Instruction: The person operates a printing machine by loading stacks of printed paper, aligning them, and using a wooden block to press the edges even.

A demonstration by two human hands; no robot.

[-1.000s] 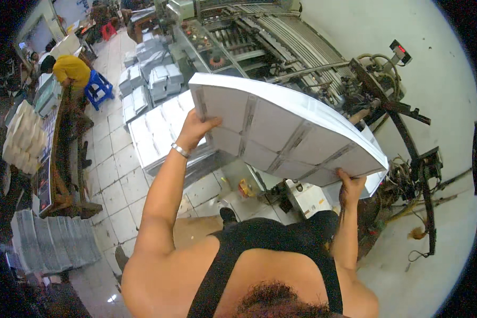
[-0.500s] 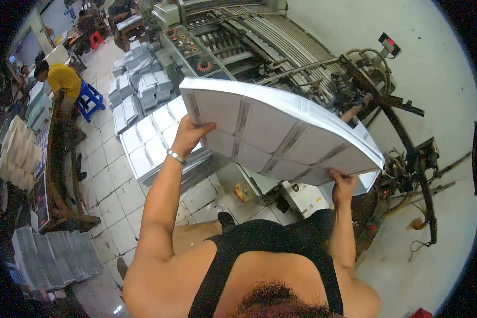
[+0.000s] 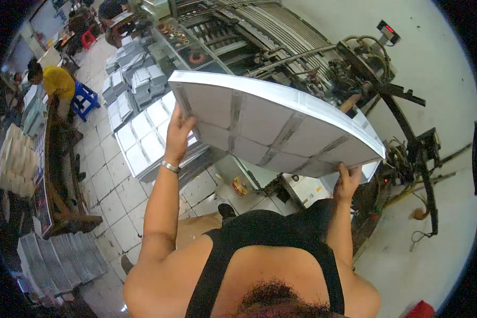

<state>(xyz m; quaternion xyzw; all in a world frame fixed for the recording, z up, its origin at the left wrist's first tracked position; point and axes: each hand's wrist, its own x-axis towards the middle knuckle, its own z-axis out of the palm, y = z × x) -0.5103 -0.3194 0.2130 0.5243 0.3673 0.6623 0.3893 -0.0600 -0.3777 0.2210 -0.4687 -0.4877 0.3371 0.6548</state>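
I see a thick stack of large white sheets (image 3: 273, 124) held up mid-frame, my left hand (image 3: 178, 132) gripping its left edge and my right hand (image 3: 347, 182) under its lower right corner. A printing machine (image 3: 281, 47) fills the top, and a person in a yellow shirt (image 3: 57, 85) stands at upper left.

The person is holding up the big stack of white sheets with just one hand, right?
Not quite. The head view shows both hands on the stack of white sheets: the left hand grips its left edge and the right hand grips its right corner.
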